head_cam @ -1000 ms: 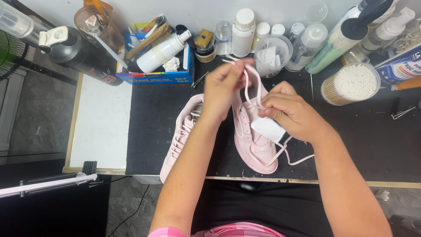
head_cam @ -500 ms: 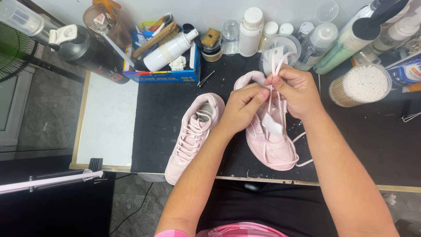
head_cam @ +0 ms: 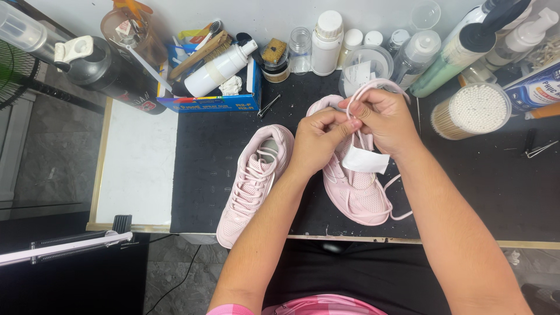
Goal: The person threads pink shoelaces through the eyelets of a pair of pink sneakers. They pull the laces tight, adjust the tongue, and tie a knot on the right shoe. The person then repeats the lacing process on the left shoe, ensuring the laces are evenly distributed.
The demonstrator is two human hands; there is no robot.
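Left hand (head_cam: 318, 140) and right hand (head_cam: 382, 119) together pinching pink lace (head_cam: 373, 87), right pink shoe (head_cam: 356, 195) half hidden, knot perhaps underneath

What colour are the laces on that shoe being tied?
Pale pink, like the shoe itself; the head view shows the lace best.

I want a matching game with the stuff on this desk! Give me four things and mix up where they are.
Things:
1. pink lace
2. laced pink sneaker
3. tub of cotton swabs
4. white paper tag

Places:
A. at the right of the black mat, near the bottles
B. pinched between the left hand and right hand
C. lying left of the hands, untouched
D. below the right hand, over the other sneaker

Pairs: 1-B, 2-C, 3-A, 4-D
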